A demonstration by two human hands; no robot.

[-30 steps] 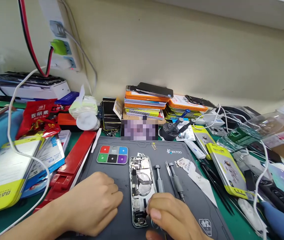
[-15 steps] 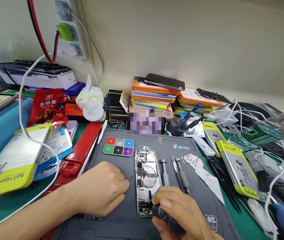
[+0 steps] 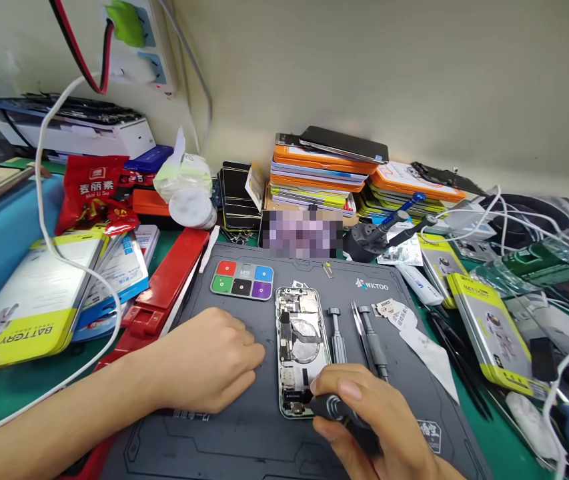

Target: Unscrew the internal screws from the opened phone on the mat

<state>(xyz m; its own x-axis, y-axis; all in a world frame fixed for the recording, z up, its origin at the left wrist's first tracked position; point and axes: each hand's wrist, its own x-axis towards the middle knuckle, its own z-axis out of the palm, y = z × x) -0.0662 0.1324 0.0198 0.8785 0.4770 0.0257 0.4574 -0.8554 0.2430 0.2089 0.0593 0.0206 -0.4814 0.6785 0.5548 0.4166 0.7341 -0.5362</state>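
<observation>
Left hand (image 3: pixel 219 360) clenched, left of opened phone (image 3: pixel 305 341); right hand (image 3: pixel 379 417), lower right of phone, grips dark tool (image 3: pixel 331 405), apparently aligning; steadiness needed next.

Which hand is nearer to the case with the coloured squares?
Left. The left hand lies in front of the case; the right hand is farther off, by the lower right of the opened phone.

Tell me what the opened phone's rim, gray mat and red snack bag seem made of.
Opened phone: perhaps a metal rim, judging by its pale sheen.
Gray mat: probably rubber or silicone, matte, with molded-looking lines.
Red snack bag: likely glossy plastic film, given its creases and highlights.
</observation>
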